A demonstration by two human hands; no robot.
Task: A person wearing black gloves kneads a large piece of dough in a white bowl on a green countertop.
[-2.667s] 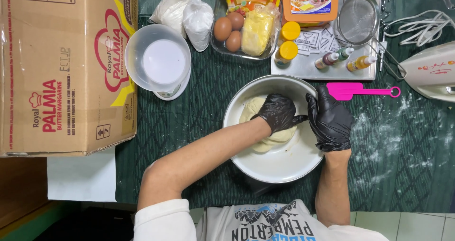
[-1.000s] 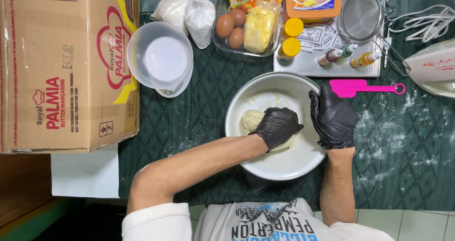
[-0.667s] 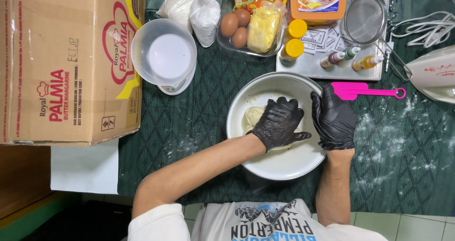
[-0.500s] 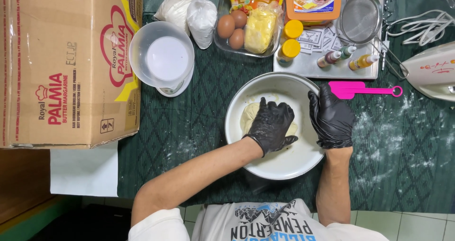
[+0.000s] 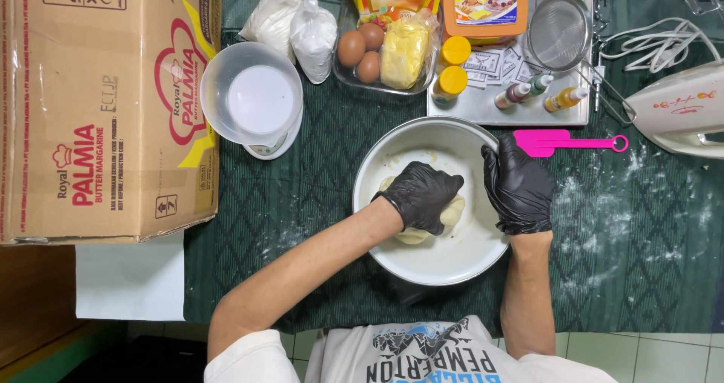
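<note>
Bright, even overhead light; sharp focus.

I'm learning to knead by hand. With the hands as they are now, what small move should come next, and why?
Probably fold the dough over and press again with the left hand. That hand lies fisted on top of the pale lump, which looks uneven and sits off to one side of the bowl. The right hand grips the bowl's rim, so the bowl looks steadied for another push.

The black-gloved left hand [image 5: 422, 196] covers most of the pale yellow dough lump [image 5: 454, 211]. The brown cardboard box [image 5: 98, 104] and the white electric hand mixer [image 5: 679, 111] run past the picture's edges.
</note>
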